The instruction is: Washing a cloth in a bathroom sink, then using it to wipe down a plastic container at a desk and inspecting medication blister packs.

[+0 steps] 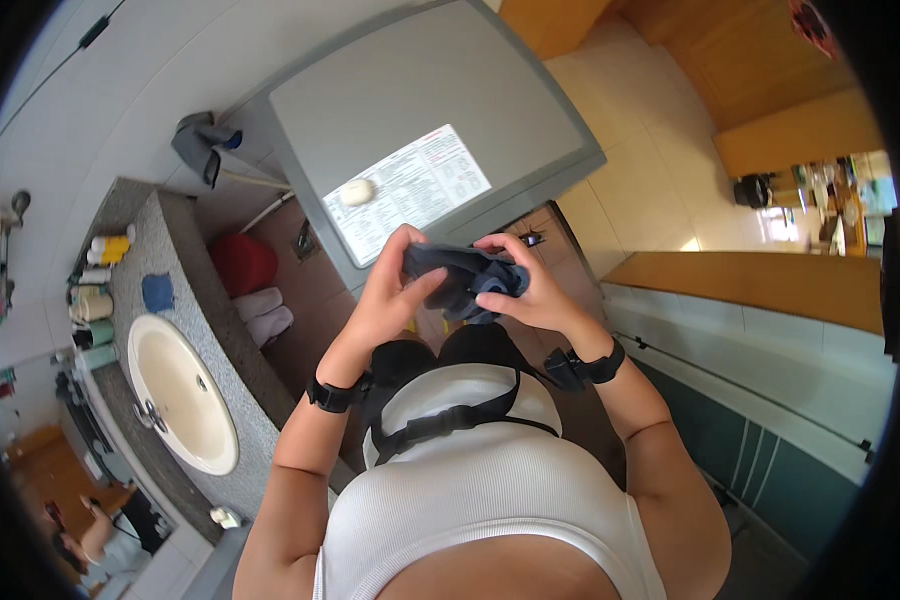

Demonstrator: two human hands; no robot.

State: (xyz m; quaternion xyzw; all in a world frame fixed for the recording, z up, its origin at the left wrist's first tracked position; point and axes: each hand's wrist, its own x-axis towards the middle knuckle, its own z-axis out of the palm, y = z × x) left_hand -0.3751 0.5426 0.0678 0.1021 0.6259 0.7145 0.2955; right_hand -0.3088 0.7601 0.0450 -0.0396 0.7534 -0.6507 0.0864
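Observation:
A dark blue-grey cloth item [461, 274], perhaps a small garment, is stretched between my two hands in front of my waist. My left hand [390, 289] grips its left edge, thumb on top and fingers behind. On the other side, my right hand [536, 296] pinches a bunched, crumpled part between thumb and fingers. Just beyond the cloth is the grey lid [427, 75] of what looks like a washing machine. A printed instruction sheet [427, 180] lies on that lid, and a white bar of soap [357, 193] rests on the sheet.
To the left, a granite counter [195, 300] holds an oval sink [184, 397], a blue cloth [157, 292] and several bottles [109, 250]. A red tub [244, 262] and white slippers [266, 315] sit beneath. At right is a glass panel with a metal rail [750, 390].

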